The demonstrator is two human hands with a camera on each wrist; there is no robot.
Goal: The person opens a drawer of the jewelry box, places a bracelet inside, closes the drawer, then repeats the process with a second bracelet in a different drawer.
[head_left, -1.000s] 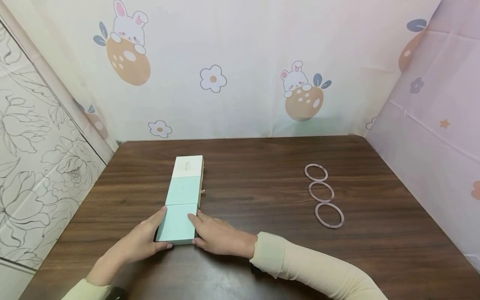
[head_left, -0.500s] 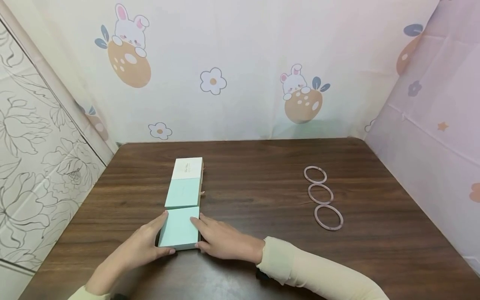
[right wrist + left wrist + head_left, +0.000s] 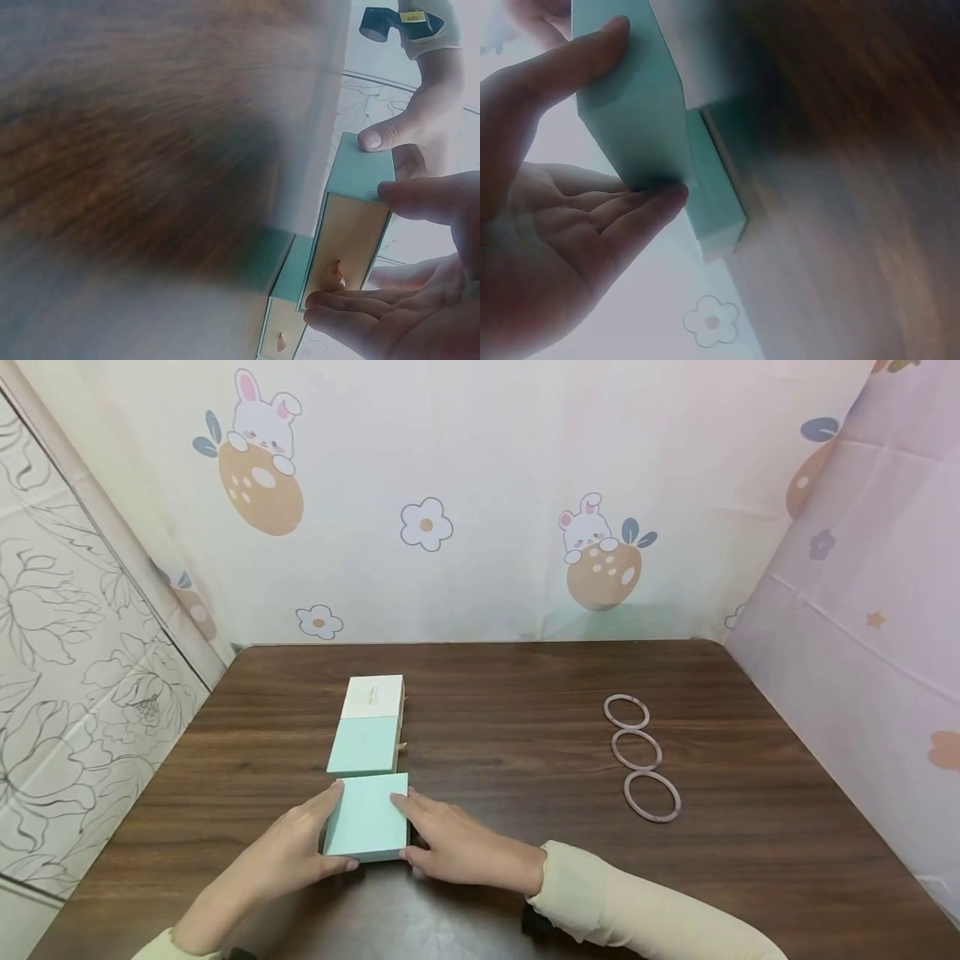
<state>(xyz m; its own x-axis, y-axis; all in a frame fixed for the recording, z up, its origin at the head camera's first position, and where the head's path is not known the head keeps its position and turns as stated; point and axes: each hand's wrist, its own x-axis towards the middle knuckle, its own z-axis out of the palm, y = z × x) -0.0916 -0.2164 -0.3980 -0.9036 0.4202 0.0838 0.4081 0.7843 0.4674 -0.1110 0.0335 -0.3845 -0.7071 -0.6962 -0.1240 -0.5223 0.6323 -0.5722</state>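
Observation:
Both hands hold a mint-green drawer box (image 3: 367, 814) at the near end of a row. My left hand (image 3: 288, 843) grips its left side, with the thumb on the near side. My right hand (image 3: 461, 843) grips the right side, with the thumb at the near right corner. The right wrist view shows the box's beige drawer front (image 3: 349, 236) with a small ribbon pull (image 3: 335, 274). Just beyond lies a second mint-green box (image 3: 365, 745), which touches a white box (image 3: 372, 696) with gold lettering. Whether the held box touches the table cannot be told.
Three pale purple bangles (image 3: 652, 797) lie in a touching line on the right part of the dark wooden table (image 3: 502, 718). A curtain (image 3: 495, 460) printed with rabbits and flowers hangs behind the table. Patterned panels stand at both sides.
The held box has shifted right and a little nearer, away from the second box, so a narrow gap shows between them. Both hands moved along with it. The bangles stayed in place.

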